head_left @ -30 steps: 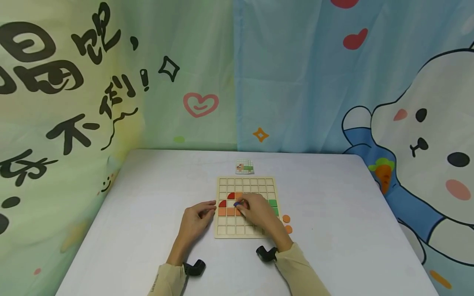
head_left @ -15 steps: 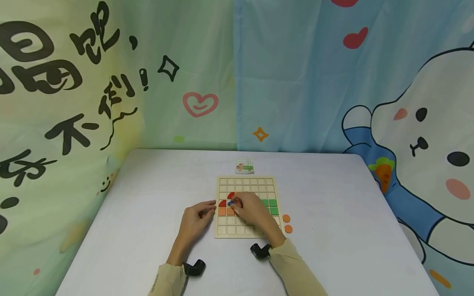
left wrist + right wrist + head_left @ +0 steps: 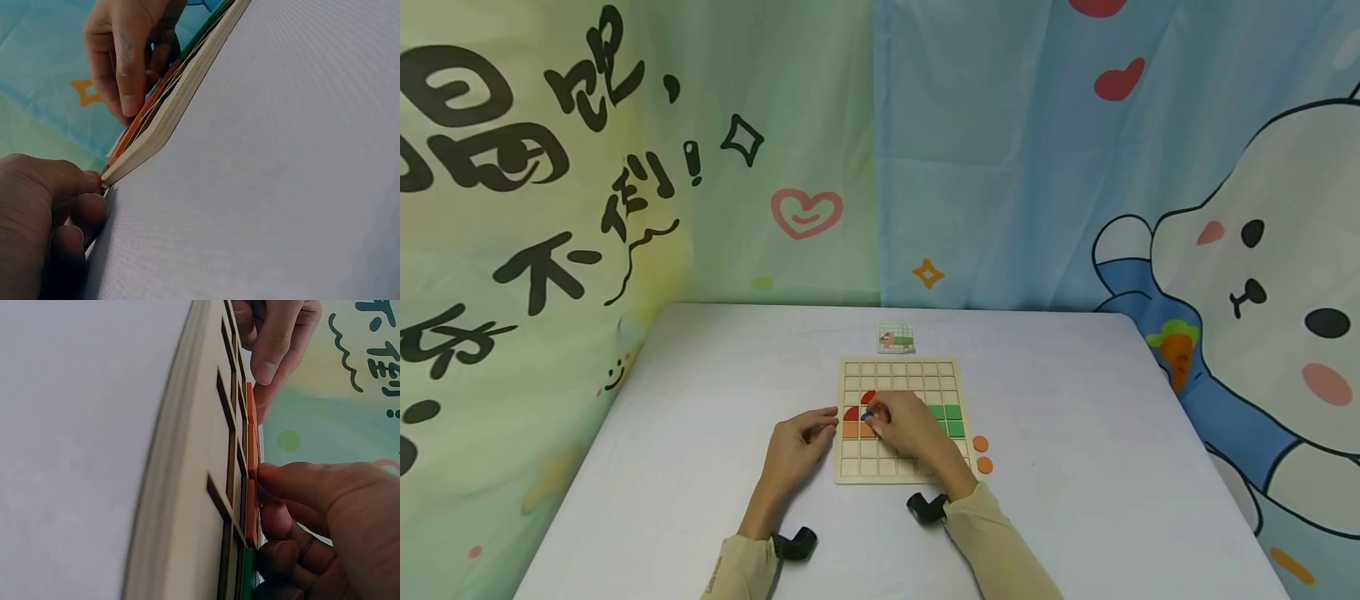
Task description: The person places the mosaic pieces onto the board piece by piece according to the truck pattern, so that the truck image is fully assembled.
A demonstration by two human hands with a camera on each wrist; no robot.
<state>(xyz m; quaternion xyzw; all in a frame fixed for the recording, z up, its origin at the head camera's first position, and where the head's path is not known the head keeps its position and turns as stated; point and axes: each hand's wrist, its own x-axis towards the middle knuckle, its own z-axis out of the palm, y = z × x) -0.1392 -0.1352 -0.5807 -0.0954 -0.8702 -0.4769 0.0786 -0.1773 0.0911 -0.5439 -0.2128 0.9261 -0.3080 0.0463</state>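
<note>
My right hand [image 3: 904,423] pinches a small blue piece [image 3: 867,415] between thumb and fingertips, over the left part of the wooden grid board [image 3: 895,472]. The fingers cover most of that piece and several cells. My left hand [image 3: 802,438] touches the board's left edge with its fingertips, as the left wrist view also shows. On the board lie red rounded pieces [image 3: 851,413], orange square pieces [image 3: 850,429] and green square pieces [image 3: 953,412]. In the right wrist view, my right thumb is close above a row of orange pieces [image 3: 252,450].
Two loose orange round pieces [image 3: 984,465] lie just right of the board. A small printed card [image 3: 896,337] with a coloured grid picture lies behind it. The white table [image 3: 1112,467] reaches back to a printed curtain [image 3: 985,150].
My right hand has shifted left across the board with the blue piece, uncovering more green squares on the right. Over the last half second it has hardly moved. My left hand stays at the board's edge.
</note>
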